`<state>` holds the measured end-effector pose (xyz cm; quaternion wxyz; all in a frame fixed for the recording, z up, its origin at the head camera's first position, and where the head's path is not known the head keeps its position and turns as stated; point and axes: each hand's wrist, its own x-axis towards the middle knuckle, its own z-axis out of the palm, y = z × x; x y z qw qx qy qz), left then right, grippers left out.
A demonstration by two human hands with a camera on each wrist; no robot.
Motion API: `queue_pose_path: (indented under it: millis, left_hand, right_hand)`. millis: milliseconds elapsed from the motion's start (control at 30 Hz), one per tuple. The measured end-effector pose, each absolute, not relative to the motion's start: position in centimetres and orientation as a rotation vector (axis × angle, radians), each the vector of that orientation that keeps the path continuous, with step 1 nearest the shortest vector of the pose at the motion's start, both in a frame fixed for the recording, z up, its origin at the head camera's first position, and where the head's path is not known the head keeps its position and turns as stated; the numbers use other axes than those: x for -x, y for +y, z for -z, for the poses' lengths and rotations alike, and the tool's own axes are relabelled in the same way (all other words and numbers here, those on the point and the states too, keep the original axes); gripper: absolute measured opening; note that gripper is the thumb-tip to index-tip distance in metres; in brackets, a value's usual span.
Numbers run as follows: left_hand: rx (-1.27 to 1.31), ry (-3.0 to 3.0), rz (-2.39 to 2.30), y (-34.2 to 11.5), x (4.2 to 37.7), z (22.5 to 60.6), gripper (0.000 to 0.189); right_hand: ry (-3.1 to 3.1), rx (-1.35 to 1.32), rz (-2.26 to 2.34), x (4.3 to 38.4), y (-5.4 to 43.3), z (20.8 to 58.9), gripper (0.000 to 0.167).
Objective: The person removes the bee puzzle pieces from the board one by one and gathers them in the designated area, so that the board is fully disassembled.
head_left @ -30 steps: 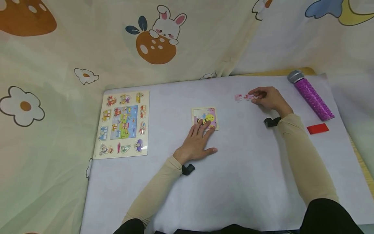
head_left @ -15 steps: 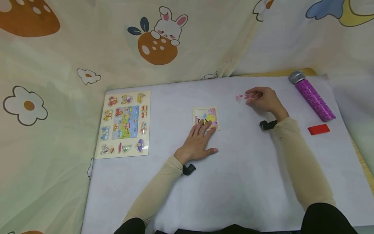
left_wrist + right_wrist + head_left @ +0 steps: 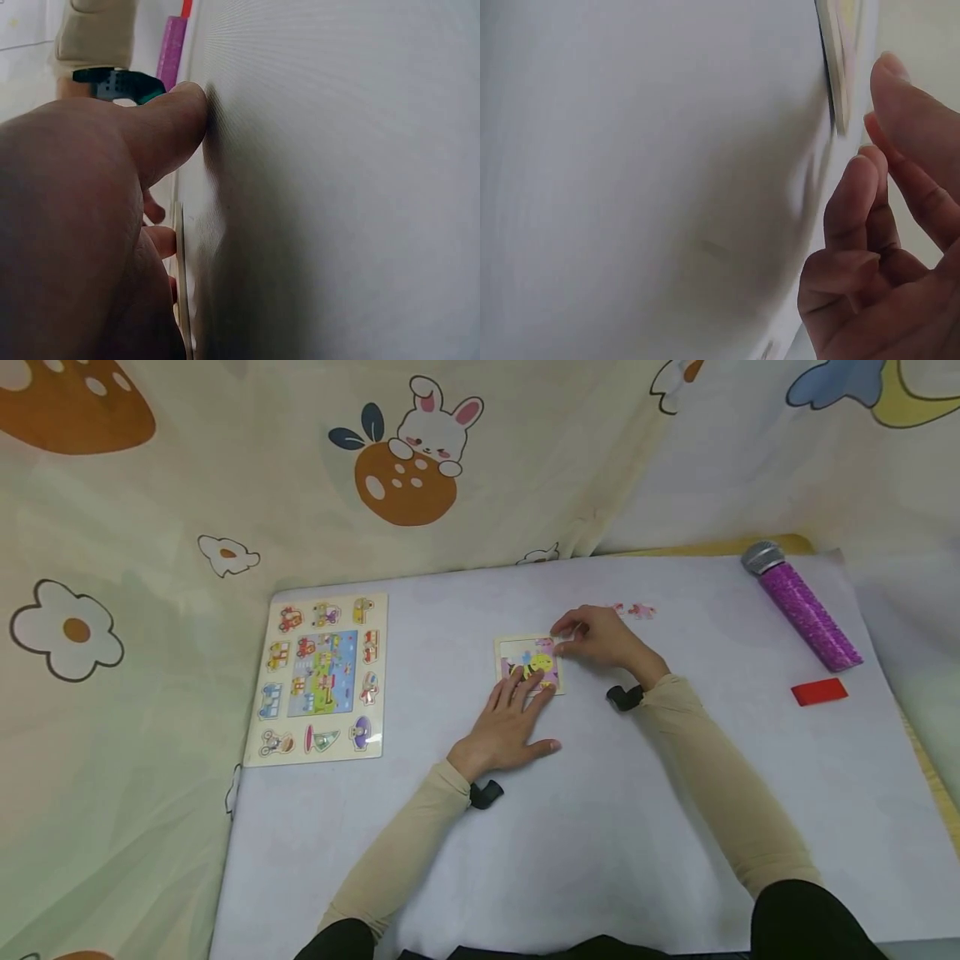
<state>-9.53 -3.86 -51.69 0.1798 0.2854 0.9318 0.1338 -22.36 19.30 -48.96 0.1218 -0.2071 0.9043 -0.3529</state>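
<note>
A small square jigsaw puzzle board point(image 3: 497, 653) with a yellow bee picture lies mid-table. My left hand point(image 3: 501, 737) rests flat, its fingertips over the board's near part and its thumb stretched out on the table. At the board's far right corner is my right hand point(image 3: 609, 642), thumb and fingers bent; the right wrist view shows nothing between the fingertips of that hand point(image 3: 900, 240), with the board's edge point(image 3: 837, 82) beside them. Two pink puzzle pieces point(image 3: 642, 610) lie beyond the right hand, one partly hidden by it.
A larger puzzle board point(image 3: 315, 758) with vehicle pictures lies at the left. On the right are a glittery purple microphone point(image 3: 806, 610) and a flat red rectangle point(image 3: 820, 692). A patterned cloth point(image 3: 285, 485) hangs behind the white-covered table.
My right hand has left the pink puzzle pieces, now lying on the table, and moved left and nearer to the bee puzzle board's corner. My left hand stays in place.
</note>
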Motion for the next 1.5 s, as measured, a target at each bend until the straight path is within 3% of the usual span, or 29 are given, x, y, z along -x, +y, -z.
queue_pose_path:
  millis: [533,767,1500]
  left_hand:
    - [-0.820,2.631,-0.386,-4.0,9.4,51.6,0.092]
    - [-0.810,2.630,-0.400,-4.1,9.5,51.8,0.092]
    - [-0.814,2.632,-0.413,-4.2,9.6,51.9,0.092]
  right_hand:
    - [2.665,0.589,0.970,22.1,17.5,49.8,0.020]
    - [2.678,0.585,0.961,22.1,17.2,49.6,0.029]
    - [2.712,0.524,0.884,22.2,16.8,49.0,0.030]
